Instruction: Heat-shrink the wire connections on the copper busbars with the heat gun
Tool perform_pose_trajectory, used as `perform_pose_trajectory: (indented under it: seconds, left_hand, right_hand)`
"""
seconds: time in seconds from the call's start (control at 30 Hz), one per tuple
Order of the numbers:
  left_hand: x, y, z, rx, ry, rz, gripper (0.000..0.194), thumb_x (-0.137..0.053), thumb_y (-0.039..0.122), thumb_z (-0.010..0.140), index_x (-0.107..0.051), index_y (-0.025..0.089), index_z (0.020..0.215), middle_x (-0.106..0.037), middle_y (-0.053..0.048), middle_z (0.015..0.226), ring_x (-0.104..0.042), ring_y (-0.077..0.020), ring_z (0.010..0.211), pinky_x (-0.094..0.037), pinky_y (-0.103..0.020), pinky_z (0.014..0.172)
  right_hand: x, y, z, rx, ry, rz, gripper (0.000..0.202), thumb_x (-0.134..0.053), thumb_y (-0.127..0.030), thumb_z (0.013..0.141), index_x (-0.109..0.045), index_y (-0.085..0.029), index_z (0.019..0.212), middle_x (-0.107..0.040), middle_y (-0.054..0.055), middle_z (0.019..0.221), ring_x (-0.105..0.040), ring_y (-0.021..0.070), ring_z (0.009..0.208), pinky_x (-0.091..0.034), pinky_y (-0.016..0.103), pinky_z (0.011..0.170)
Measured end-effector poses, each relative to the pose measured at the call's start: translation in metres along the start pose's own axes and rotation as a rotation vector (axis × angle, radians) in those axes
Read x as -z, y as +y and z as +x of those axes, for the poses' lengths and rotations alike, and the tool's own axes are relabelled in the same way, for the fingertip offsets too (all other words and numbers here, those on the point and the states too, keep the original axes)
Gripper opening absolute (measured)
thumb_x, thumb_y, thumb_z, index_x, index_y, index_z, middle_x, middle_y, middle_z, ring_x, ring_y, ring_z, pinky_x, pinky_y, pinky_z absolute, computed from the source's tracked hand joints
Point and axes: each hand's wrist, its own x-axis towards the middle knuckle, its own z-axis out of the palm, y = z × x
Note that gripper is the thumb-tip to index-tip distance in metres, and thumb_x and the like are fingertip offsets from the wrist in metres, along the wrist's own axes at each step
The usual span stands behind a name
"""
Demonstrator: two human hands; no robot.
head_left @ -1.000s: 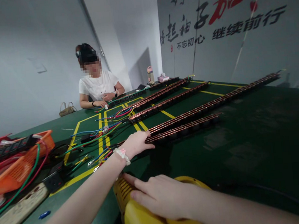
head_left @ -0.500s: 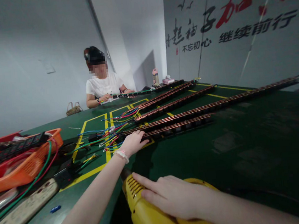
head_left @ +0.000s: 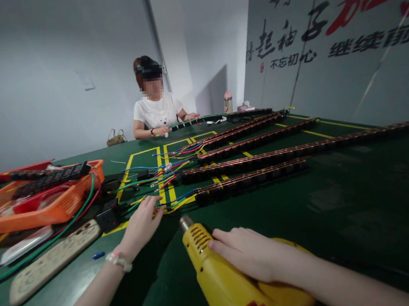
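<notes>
My right hand (head_left: 244,253) rests over the top of a yellow heat gun (head_left: 221,280), fingers wrapped on its body; the metal nozzle points away to the upper left. My left hand (head_left: 144,222) reaches to the coloured wire ends of the nearest black strip (head_left: 251,182), its fingers curled round the wires (head_left: 157,209). That strip carries copper bars along its length. Blue and yellow wires run from its left end towards my left hand. Several similar strips, such as a longer one (head_left: 281,153), lie beyond it on the green table.
An orange basket (head_left: 50,215) with black parts stands at the left. Nearer lie a beige power strip (head_left: 55,261), a black plug (head_left: 108,216) and a blue piece (head_left: 98,255). Across the table (head_left: 185,252), a seated person (head_left: 156,112) handles another strip.
My left hand has moved left from the copper strips to the wire ends. The nearest strip now lies apart from the longer one. The view has shifted left, and my right hand stays on the heat gun.
</notes>
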Motion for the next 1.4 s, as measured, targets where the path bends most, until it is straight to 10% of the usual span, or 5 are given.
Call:
perform_pose_trajectory:
  seconds: [0.17, 0.53, 1.1, 1.4]
  left_hand:
    - [0.003, -0.013, -0.035, -0.05, -0.057, -0.031, 0.027, -0.038, 0.032, 0.087, -0.051, 0.024, 0.109, -0.052, -0.005, 0.115, -0.054, -0.0195, 0.102, -0.044, -0.035, 0.09]
    - [0.001, 0.007, -0.032, -0.149, 0.01, 0.123, 0.021, -0.039, 0.023, 0.086, -0.053, 0.021, 0.102, -0.051, -0.007, 0.116, -0.045, -0.023, 0.109, -0.037, -0.04, 0.092]
    - [0.016, 0.009, -0.035, -0.097, -0.182, -0.206, 0.013, -0.04, 0.024, 0.077, -0.052, 0.02, 0.077, -0.054, 0.001, 0.062, -0.048, -0.0128, 0.056, -0.03, -0.023, 0.056]
    - [0.011, -0.012, -0.025, 0.243, -0.089, -0.066, 0.04, -0.031, 0.04, 0.086, -0.055, 0.02, 0.062, -0.058, -0.002, 0.06, -0.05, -0.0135, 0.056, -0.022, -0.023, 0.052]
  right_hand:
    - [0.004, 0.004, 0.017, -0.194, -0.017, 0.087, 0.083, -0.005, -0.071, 0.083, -0.064, -0.013, 0.082, -0.066, 0.013, 0.083, -0.061, 0.0227, 0.072, -0.042, 0.032, 0.064]
    - [0.01, 0.005, 0.024, -0.301, 0.027, 0.151, 0.074, -0.012, -0.068, 0.085, -0.063, -0.014, 0.081, -0.066, 0.013, 0.083, -0.06, 0.0232, 0.075, -0.042, 0.029, 0.063]
    - [0.013, 0.014, 0.024, -0.356, 0.042, 0.158, 0.074, -0.016, -0.071, 0.083, -0.064, -0.014, 0.081, -0.067, 0.012, 0.084, -0.06, 0.0226, 0.075, -0.041, 0.028, 0.064]
    - [0.012, 0.027, 0.023, -0.301, 0.045, 0.12, 0.072, -0.009, -0.059, 0.089, -0.064, -0.014, 0.077, -0.061, 0.008, 0.063, -0.053, 0.0174, 0.053, -0.039, 0.029, 0.057]
